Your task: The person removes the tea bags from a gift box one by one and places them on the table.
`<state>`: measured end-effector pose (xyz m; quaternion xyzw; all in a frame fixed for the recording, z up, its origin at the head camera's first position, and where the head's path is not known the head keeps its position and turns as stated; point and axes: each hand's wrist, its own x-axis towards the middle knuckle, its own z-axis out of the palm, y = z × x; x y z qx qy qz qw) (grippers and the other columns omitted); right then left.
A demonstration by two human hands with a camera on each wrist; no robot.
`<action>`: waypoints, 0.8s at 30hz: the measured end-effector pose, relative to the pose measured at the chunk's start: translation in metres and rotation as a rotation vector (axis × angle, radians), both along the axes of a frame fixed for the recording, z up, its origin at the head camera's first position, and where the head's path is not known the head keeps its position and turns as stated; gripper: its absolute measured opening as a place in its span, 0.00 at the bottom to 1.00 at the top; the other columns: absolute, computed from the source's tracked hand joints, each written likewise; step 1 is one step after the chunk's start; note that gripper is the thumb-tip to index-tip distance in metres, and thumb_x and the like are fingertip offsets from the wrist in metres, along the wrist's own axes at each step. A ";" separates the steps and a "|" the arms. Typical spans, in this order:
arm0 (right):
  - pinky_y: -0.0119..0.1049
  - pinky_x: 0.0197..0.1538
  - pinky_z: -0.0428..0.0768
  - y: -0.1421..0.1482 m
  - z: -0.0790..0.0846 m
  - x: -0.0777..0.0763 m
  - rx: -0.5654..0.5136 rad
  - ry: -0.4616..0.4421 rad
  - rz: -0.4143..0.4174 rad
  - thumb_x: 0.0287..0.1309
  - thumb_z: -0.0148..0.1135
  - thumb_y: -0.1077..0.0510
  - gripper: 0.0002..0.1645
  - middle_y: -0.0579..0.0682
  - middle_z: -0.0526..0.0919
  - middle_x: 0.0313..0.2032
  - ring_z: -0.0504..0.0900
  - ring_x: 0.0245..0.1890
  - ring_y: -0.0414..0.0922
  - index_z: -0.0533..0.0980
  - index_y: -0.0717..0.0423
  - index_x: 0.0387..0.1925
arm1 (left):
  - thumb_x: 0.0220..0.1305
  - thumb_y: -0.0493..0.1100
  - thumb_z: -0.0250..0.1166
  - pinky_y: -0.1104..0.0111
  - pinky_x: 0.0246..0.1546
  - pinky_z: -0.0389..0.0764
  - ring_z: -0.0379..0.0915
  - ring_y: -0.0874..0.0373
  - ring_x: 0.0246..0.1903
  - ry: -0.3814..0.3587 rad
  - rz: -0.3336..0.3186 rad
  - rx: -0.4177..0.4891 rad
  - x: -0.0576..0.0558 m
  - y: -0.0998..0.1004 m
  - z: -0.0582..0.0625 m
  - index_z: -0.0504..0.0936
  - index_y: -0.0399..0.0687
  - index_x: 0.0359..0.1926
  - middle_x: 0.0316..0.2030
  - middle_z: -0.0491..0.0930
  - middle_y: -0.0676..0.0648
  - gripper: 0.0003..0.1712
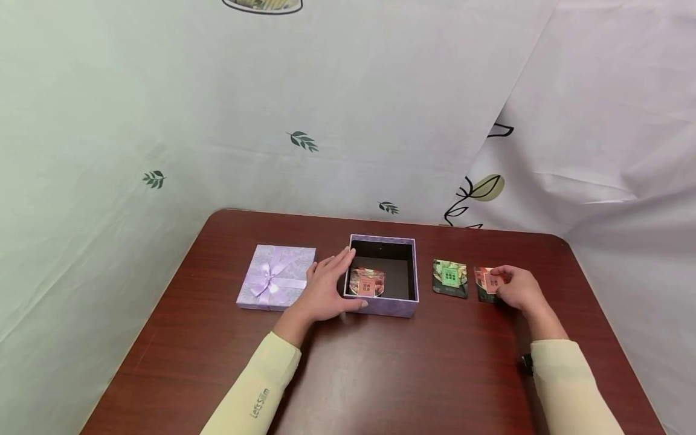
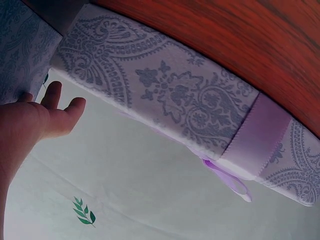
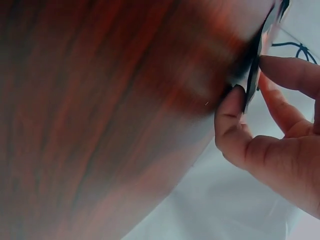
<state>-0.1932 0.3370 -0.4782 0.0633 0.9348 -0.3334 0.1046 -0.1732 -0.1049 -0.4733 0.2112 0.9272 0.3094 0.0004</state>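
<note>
The right hand (image 1: 520, 289) pinches the edge of a red packet (image 1: 483, 281) at the right side of the table (image 1: 435, 356). Just beside it lies a green packet (image 1: 450, 278), between that hand and the purple box (image 1: 388, 308). The left hand (image 1: 323, 293), fingers spread and fairly straight, rests against the box's left and front sides. A second red packet (image 1: 367, 282) lies inside, near the front left corner. The lid (image 1: 290, 260), tied with a bow, sits left of the box.

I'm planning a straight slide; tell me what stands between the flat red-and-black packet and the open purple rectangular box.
A flat green-and-black packet lies on the brown table between the red-and-black packet and the box. Nothing visible separates the right grip from the packet it pinches.
</note>
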 end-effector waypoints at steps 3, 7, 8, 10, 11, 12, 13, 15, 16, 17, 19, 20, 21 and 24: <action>0.43 0.31 0.68 -0.002 0.000 0.000 0.052 0.040 0.016 0.59 0.53 0.69 0.20 0.71 0.76 0.46 0.71 0.35 0.58 0.75 0.68 0.54 | 0.47 0.66 0.76 0.37 0.64 0.42 0.53 0.41 0.70 -0.001 0.001 0.010 0.000 0.000 0.000 0.54 0.54 0.79 0.77 0.52 0.49 0.64; 0.47 0.35 0.69 -0.005 0.001 0.000 0.099 0.051 0.024 0.60 0.54 0.67 0.18 0.69 0.74 0.42 0.67 0.41 0.61 0.75 0.69 0.52 | 0.47 0.66 0.76 0.38 0.64 0.41 0.52 0.42 0.70 -0.008 0.003 0.013 0.000 0.000 -0.001 0.53 0.55 0.79 0.77 0.51 0.49 0.64; 0.49 0.37 0.68 -0.005 0.001 0.000 0.104 0.042 0.018 0.59 0.56 0.67 0.19 0.69 0.72 0.43 0.65 0.43 0.62 0.75 0.69 0.52 | 0.47 0.66 0.76 0.38 0.65 0.41 0.52 0.42 0.70 -0.011 0.004 0.011 0.001 0.000 0.000 0.53 0.55 0.79 0.77 0.51 0.50 0.64; 0.53 0.40 0.68 -0.006 0.002 0.000 0.105 0.018 0.006 0.57 0.58 0.67 0.21 0.70 0.69 0.44 0.61 0.47 0.65 0.74 0.69 0.53 | 0.48 0.66 0.76 0.38 0.65 0.41 0.52 0.43 0.70 -0.013 0.005 0.008 0.001 0.000 -0.001 0.53 0.55 0.79 0.77 0.51 0.50 0.64; 0.55 0.41 0.68 -0.006 0.002 0.000 0.106 0.008 0.000 0.56 0.60 0.66 0.22 0.70 0.68 0.44 0.60 0.48 0.66 0.74 0.68 0.53 | 0.48 0.66 0.76 0.39 0.65 0.41 0.52 0.43 0.70 -0.013 0.006 0.005 0.001 0.000 0.000 0.53 0.55 0.79 0.77 0.51 0.50 0.64; 0.57 0.42 0.67 -0.006 0.002 0.000 0.106 0.000 -0.006 0.55 0.61 0.66 0.23 0.70 0.67 0.45 0.59 0.48 0.67 0.73 0.68 0.54 | 0.48 0.66 0.76 0.39 0.65 0.41 0.52 0.43 0.70 -0.013 0.007 0.004 0.001 0.000 0.000 0.53 0.55 0.79 0.77 0.51 0.50 0.64; 0.58 0.43 0.67 -0.006 0.003 0.000 0.107 -0.005 -0.011 0.56 0.61 0.65 0.23 0.70 0.67 0.45 0.59 0.49 0.67 0.73 0.68 0.54 | 0.48 0.66 0.76 0.38 0.65 0.41 0.52 0.42 0.70 -0.012 0.006 0.005 0.001 0.000 0.000 0.53 0.55 0.79 0.77 0.51 0.50 0.64; 0.60 0.45 0.65 -0.006 0.003 0.000 0.107 -0.009 -0.017 0.56 0.62 0.65 0.23 0.69 0.67 0.44 0.58 0.50 0.68 0.73 0.68 0.54 | 0.48 0.65 0.76 0.38 0.65 0.41 0.52 0.42 0.70 -0.012 0.004 0.007 0.001 0.000 0.000 0.53 0.55 0.79 0.77 0.51 0.50 0.64; 0.61 0.46 0.65 -0.006 0.003 0.001 0.105 -0.009 -0.018 0.55 0.61 0.65 0.23 0.69 0.67 0.44 0.57 0.50 0.69 0.73 0.68 0.54 | 0.48 0.65 0.76 0.38 0.65 0.41 0.52 0.42 0.70 -0.012 0.004 0.007 0.001 0.000 0.000 0.53 0.55 0.79 0.77 0.51 0.50 0.64; 0.62 0.46 0.64 -0.006 0.003 0.001 0.103 -0.008 -0.019 0.56 0.61 0.65 0.23 0.69 0.67 0.44 0.56 0.51 0.70 0.73 0.68 0.54 | 0.48 0.65 0.76 0.38 0.65 0.41 0.52 0.42 0.70 -0.013 0.004 0.007 0.001 -0.001 0.000 0.53 0.55 0.79 0.77 0.51 0.50 0.64; 0.63 0.47 0.62 -0.006 0.004 0.002 0.093 -0.009 -0.022 0.56 0.61 0.64 0.24 0.69 0.65 0.44 0.54 0.52 0.71 0.72 0.69 0.54 | 0.48 0.66 0.76 0.38 0.65 0.41 0.52 0.42 0.70 -0.015 0.003 0.009 0.001 -0.001 0.000 0.53 0.55 0.79 0.77 0.51 0.50 0.64; 0.64 0.47 0.62 -0.006 0.004 0.002 0.088 -0.010 -0.025 0.56 0.60 0.64 0.24 0.70 0.64 0.45 0.53 0.52 0.72 0.71 0.69 0.54 | 0.48 0.66 0.76 0.38 0.65 0.41 0.52 0.43 0.70 -0.019 0.004 0.007 0.001 -0.001 0.000 0.53 0.56 0.80 0.77 0.51 0.50 0.64; 0.64 0.47 0.61 -0.006 0.004 0.003 0.082 -0.010 -0.028 0.56 0.60 0.64 0.24 0.70 0.63 0.45 0.53 0.53 0.73 0.71 0.69 0.54 | 0.48 0.66 0.76 0.39 0.65 0.41 0.52 0.43 0.70 -0.020 0.004 0.006 0.001 -0.001 0.000 0.53 0.56 0.80 0.77 0.51 0.50 0.64; 0.63 0.46 0.62 -0.007 0.005 0.004 0.088 0.005 -0.035 0.56 0.59 0.64 0.24 0.71 0.62 0.46 0.53 0.52 0.74 0.70 0.69 0.55 | 0.48 0.66 0.76 0.38 0.65 0.41 0.52 0.43 0.70 -0.021 0.003 0.007 0.001 -0.001 -0.001 0.53 0.55 0.80 0.77 0.51 0.50 0.64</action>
